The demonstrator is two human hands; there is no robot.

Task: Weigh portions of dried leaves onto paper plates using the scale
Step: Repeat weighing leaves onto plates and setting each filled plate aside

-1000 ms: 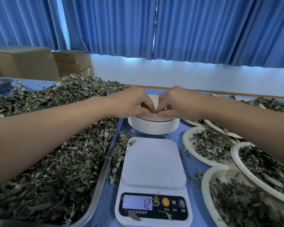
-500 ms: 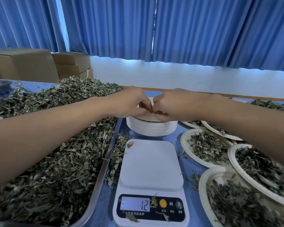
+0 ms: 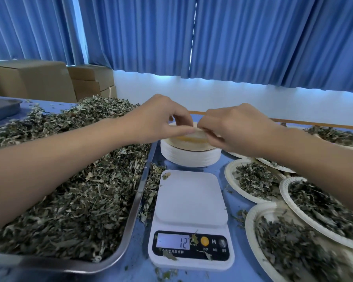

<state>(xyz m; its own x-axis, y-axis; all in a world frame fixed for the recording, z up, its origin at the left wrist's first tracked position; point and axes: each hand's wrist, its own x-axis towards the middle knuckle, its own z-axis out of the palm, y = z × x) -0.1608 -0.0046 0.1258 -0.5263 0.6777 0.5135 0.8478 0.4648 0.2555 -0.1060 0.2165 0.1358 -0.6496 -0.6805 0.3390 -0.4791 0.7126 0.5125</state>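
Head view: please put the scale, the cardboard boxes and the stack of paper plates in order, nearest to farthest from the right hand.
1. The stack of paper plates: under the right hand, which pinches its top plate.
2. The scale: toward the camera, in front of the stack.
3. The cardboard boxes: far back, at the left.

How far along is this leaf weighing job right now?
Done: several paper plates on the right hold leaf portions. In hand: left hand and right hand pinch the top plate of the stack. Left: the scale holds no plate and the tray is heaped with leaves.
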